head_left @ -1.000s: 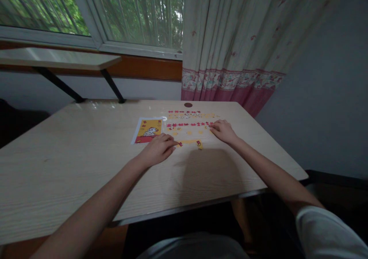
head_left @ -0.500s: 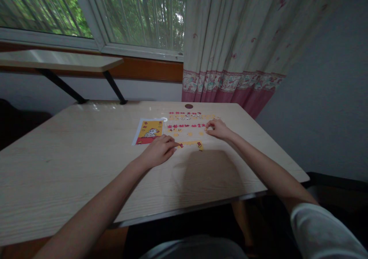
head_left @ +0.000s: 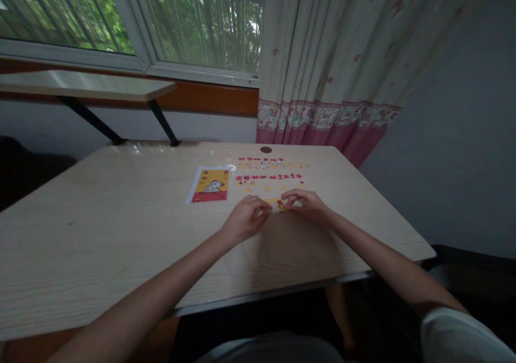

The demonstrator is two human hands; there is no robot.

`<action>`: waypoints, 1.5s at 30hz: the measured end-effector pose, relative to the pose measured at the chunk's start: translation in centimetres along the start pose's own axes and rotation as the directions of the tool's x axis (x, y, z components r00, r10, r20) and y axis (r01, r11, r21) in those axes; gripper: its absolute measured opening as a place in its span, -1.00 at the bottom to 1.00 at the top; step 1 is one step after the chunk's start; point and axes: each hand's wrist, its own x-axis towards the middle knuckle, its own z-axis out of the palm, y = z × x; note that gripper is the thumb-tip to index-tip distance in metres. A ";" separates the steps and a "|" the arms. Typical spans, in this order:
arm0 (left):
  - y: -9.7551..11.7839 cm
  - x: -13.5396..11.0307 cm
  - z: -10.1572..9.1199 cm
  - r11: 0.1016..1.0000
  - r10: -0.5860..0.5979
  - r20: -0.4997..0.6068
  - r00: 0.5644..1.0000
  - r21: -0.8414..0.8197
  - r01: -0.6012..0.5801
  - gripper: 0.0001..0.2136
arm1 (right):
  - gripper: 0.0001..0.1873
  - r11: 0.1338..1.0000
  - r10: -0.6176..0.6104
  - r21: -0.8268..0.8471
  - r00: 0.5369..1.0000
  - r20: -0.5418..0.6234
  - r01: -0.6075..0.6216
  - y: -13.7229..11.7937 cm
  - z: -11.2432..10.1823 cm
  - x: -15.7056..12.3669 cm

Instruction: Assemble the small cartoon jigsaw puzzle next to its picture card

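Small yellow and red puzzle pieces lie in rows on a light wooden table. My left hand and my right hand meet over a short joined yellow strip of pieces near the table's middle. Both hands have curled fingers pinching at that strip's ends. A picture card with a white animal on yellow and red lies to the left of the rows.
A dark round hole sits at the table's far edge. A folding shelf juts from the wall under the window at left. A pink-hemmed curtain hangs behind; the table's right edge drops off near the wall.
My right hand came back from the far row of pieces to the near yellow strip. My left hand slid right to meet it.
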 end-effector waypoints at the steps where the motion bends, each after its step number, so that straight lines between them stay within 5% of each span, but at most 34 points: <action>1: 0.3 0.1 0.5 0.999 -0.033 -0.019 0.999 -0.023 0.032 -0.90 | -0.68 0.999 -0.001 0.045 1.000 0.006 0.000 -0.2 0.4 0.0; 11: 0.0 0.2 1.8 0.951 -0.217 -0.046 0.975 -0.235 0.200 -0.88 | -0.72 0.997 -0.048 0.064 0.997 -0.054 0.051 -2.1 2.1 -0.3; 17: -0.9 0.5 2.2 0.785 -0.396 0.005 0.918 -0.516 0.342 -0.83 | -0.76 0.940 -0.241 -0.282 0.958 -0.158 0.190 -1.8 1.6 -0.5; 24: -0.9 0.6 2.5 0.710 -0.406 0.048 0.912 -0.612 0.349 -0.79 | -0.74 0.832 -0.315 -0.510 0.943 -0.106 0.221 -2.0 1.7 -0.7; 28: -0.9 0.4 2.6 0.803 -0.348 0.036 0.937 -0.504 0.317 -0.80 | -0.76 0.811 -0.316 -0.537 0.947 -0.066 0.233 -2.1 1.4 -0.9; 33: -0.3 -0.1 1.9 0.985 -0.128 -0.007 0.992 -0.115 0.126 -0.87 | -0.79 0.815 -0.291 -0.524 0.957 -0.002 0.247 -1.2 0.1 -1.5; 38: 0.1 -0.6 1.3 0.981 0.037 0.182 0.983 0.183 -0.071 -0.80 | -0.81 0.828 -0.200 -0.524 0.978 0.059 0.200 -0.1 -0.2 -1.8; 45: 0.2 -0.7 1.3 0.937 0.103 0.274 0.956 0.295 -0.186 -0.74 | -0.82 0.830 -0.184 -0.523 0.980 0.069 0.193 0.0 0.1 -1.7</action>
